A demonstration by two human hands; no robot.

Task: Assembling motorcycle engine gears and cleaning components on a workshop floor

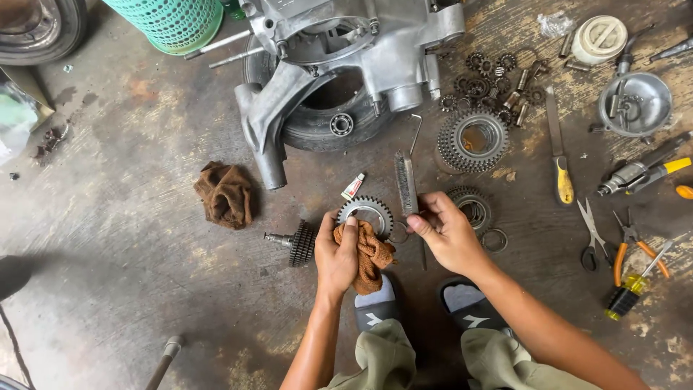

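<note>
Left hand (336, 253) clamped on gear (366, 212) and brown rag (372, 254), low over the floor (144, 289). Right hand (447, 231) fingers pinched together on wire brush (406, 184) handle, just right of gear.

Left hand (334, 254) holds gear (366, 214) in brown rag (371, 254); right hand (447, 232) grips wire brush (406, 184).

a stained, grey concrete floor (130, 289) fills the view, blotched with oil and rust-brown patches under flat daylight. a green mesh basket (177, 22) stands at its upper edge beside a tyre (36, 29).
</note>
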